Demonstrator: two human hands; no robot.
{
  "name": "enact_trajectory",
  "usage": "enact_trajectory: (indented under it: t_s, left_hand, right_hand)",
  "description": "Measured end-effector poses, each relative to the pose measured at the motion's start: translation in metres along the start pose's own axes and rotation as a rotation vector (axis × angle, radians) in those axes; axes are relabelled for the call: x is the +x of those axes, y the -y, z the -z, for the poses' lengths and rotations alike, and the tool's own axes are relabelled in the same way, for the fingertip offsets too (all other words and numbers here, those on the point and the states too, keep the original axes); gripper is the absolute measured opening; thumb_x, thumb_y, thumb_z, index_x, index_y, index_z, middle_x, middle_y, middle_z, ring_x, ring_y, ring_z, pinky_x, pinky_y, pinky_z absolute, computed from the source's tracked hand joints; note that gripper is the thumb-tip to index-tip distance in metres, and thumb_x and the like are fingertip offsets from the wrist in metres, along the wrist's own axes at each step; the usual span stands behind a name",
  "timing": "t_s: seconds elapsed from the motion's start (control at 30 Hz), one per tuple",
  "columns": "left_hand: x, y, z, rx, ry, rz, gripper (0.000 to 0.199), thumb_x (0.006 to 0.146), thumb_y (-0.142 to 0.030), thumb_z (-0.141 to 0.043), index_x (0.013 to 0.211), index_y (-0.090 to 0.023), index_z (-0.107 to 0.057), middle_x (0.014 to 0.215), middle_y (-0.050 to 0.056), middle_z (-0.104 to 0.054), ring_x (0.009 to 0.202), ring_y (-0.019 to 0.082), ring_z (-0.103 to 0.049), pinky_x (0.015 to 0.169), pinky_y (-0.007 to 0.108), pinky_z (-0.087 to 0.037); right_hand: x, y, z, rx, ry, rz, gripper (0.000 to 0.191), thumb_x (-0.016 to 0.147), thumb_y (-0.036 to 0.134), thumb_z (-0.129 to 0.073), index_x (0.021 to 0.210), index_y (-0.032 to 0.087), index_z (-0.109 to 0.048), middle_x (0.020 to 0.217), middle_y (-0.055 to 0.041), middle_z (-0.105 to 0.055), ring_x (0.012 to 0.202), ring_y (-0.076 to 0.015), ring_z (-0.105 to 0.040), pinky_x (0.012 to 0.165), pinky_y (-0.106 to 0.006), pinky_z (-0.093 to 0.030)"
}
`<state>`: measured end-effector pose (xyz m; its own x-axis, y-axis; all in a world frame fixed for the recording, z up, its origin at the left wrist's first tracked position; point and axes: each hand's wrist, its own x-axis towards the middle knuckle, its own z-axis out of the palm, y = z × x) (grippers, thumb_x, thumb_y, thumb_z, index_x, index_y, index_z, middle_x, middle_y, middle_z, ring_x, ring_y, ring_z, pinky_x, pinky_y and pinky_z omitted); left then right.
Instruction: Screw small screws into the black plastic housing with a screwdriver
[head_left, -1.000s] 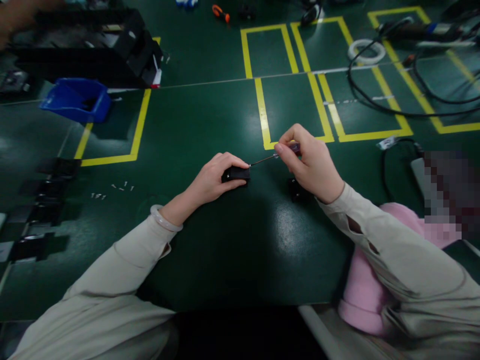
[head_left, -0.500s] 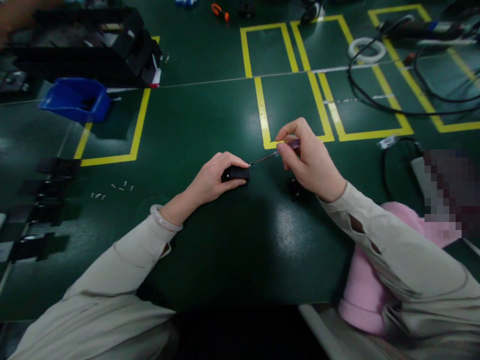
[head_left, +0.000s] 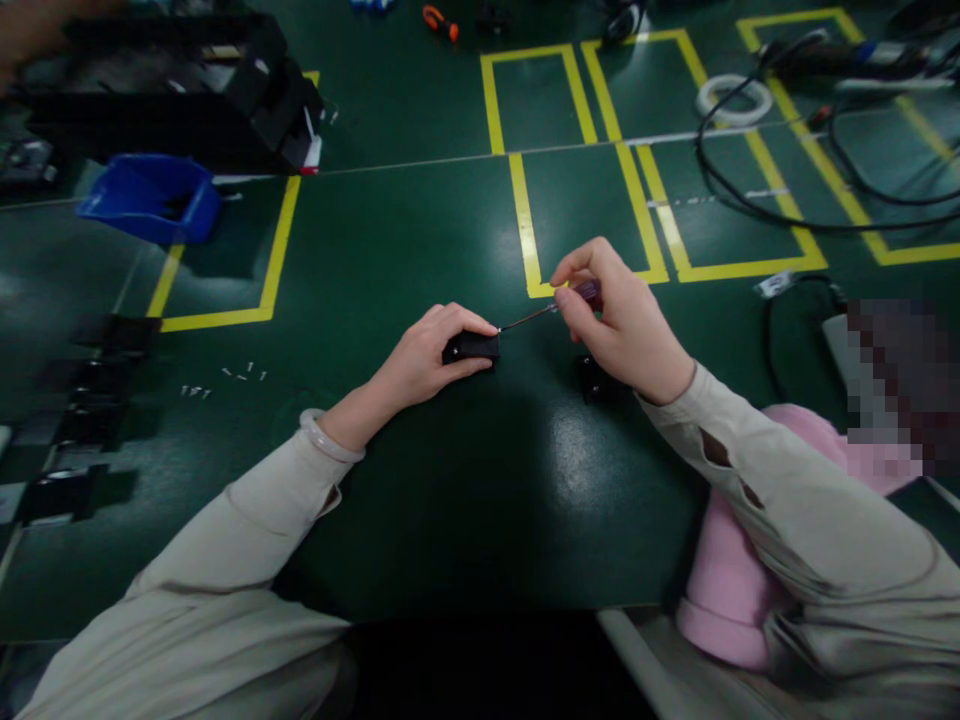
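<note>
1. Left hand grips a small black block from its left end, index finger along the far edge and thumb along the near one, parted only by the block's width.
2. Right hand pinches the purple handle of a screwdriver between thumb and fingers, a narrow hold, with the shaft slanting down leftward.
3. The block lies on the green bench top; the screwdriver's tip meets its right end near the far corner, just beside the left index fingertip.
4. Step in hand, by my judgement: turning a screw at that corner — whether in or out, I cannot tell. The next move calls for a firm left grip and the shaft kept in line while the right fingers twist.
5. Just beside the right hand, on its near side, sits another black part, partly covered by it. Loose screws lie well apart to the left — a blue bin stands beyond them.
</note>
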<state>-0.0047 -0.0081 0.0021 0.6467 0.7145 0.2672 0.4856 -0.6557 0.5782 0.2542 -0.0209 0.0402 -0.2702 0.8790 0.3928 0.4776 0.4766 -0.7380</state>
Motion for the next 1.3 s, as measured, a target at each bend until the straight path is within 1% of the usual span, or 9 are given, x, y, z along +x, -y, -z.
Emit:
enact_trajectory:
  t_s: [0.13,0.33,0.53,0.67,0.73,0.93,1.07,1.13,1.3]
  left_hand:
    - [0.0004,-0.0011,0.0005,-0.002,-0.001,-0.003,0.029,0.092,-0.036,-0.068,0.115,-0.020,-0.062,0.115,0.006,-0.068,0.107,0.022,-0.062,0.094,0.036,-0.047]
    - [0.0002,0.0000,0.0004,0.000,0.001,-0.012,0.029,0.092,-0.036,-0.068,0.116,-0.020,-0.062,0.116,0.006,-0.068,0.108,0.022,-0.062,0.094,0.036,-0.047]
    - [-0.0005,0.0005,-0.0004,0.003,-0.003,-0.005,0.029,0.093,-0.037,-0.067,0.116,-0.021,-0.062,0.116,0.006,-0.068,0.108,0.022,-0.062,0.094,0.037,-0.047]
    - [-0.0002,-0.0001,0.0003,0.004,0.001,-0.011,0.029,0.093,-0.036,-0.067,0.116,-0.021,-0.061,0.116,0.006,-0.068,0.108,0.022,-0.062,0.093,0.036,-0.047]
    - [-0.0001,-0.0004,0.0009,0.010,0.003,-0.012,0.028,0.093,-0.035,-0.067,0.116,-0.020,-0.061,0.115,0.006,-0.068,0.107,0.022,-0.062,0.093,0.036,-0.047]
    - [0.0000,0.0008,0.0002,0.005,-0.001,-0.017,0.029,0.093,-0.037,-0.067,0.116,-0.021,-0.061,0.115,0.006,-0.068,0.107,0.022,-0.062,0.093,0.036,-0.047]
    - [-0.0002,0.0017,-0.0003,0.002,-0.001,-0.010,0.030,0.093,-0.037,-0.067,0.117,-0.021,-0.061,0.115,0.006,-0.068,0.107,0.022,-0.062,0.093,0.036,-0.047]
    - [-0.0002,0.0015,-0.0001,0.002,0.004,-0.006,0.030,0.093,-0.038,-0.067,0.117,-0.021,-0.061,0.115,0.006,-0.068,0.107,0.022,-0.062,0.093,0.036,-0.047]
    - [0.0001,0.0004,0.0003,0.005,0.004,-0.001,0.030,0.093,-0.039,-0.066,0.116,-0.021,-0.061,0.116,0.005,-0.068,0.107,0.022,-0.062,0.094,0.036,-0.046]
  right_hand:
    - [0.0003,0.0008,-0.0001,-0.010,-0.012,-0.006,0.017,0.096,0.033,-0.054,0.084,0.023,-0.048,0.070,0.0027,-0.055,0.060,-0.0112,-0.054,0.059,-0.029,-0.039]
    - [-0.0007,-0.0001,-0.0005,0.011,0.008,-0.006,0.004,0.095,0.025,-0.051,0.098,0.024,-0.048,0.069,0.0050,-0.050,0.056,-0.0106,-0.050,0.059,-0.029,-0.040]
    - [-0.0005,0.0015,0.0008,-0.034,-0.007,-0.007,0.017,0.096,0.033,-0.054,0.084,0.023,-0.047,0.065,0.0042,-0.051,0.056,-0.0100,-0.051,0.056,-0.028,-0.037]
    - [-0.0011,0.0001,0.0001,-0.013,-0.004,0.004,0.005,0.097,0.028,-0.050,0.095,0.024,-0.049,0.066,0.0048,-0.049,0.055,-0.0105,-0.050,0.056,-0.028,-0.038]
    - [-0.0012,-0.0002,-0.0003,-0.010,-0.007,0.003,0.006,0.096,0.027,-0.051,0.100,0.024,-0.049,0.069,0.0044,-0.051,0.056,-0.0104,-0.051,0.057,-0.029,-0.040]
    - [-0.0007,0.0004,-0.0002,-0.027,-0.016,-0.025,0.017,0.097,0.034,-0.053,0.084,0.024,-0.048,0.060,0.0060,-0.047,0.051,-0.0098,-0.048,0.054,-0.028,-0.035]
    - [-0.0008,-0.0005,-0.0002,0.005,-0.003,-0.022,0.004,0.096,0.027,-0.052,0.095,0.024,-0.049,0.063,0.0061,-0.048,0.054,-0.0102,-0.049,0.056,-0.028,-0.037]
    - [-0.0008,-0.0002,0.0001,0.015,0.008,-0.021,0.005,0.096,0.024,-0.052,0.100,0.024,-0.049,0.066,0.0061,-0.048,0.056,-0.0102,-0.050,0.057,-0.028,-0.038]
    - [-0.0009,0.0016,0.0009,-0.018,-0.013,-0.028,0.014,0.095,0.031,-0.055,0.086,0.022,-0.049,0.068,0.0043,-0.053,0.058,-0.0098,-0.053,0.058,-0.028,-0.038]
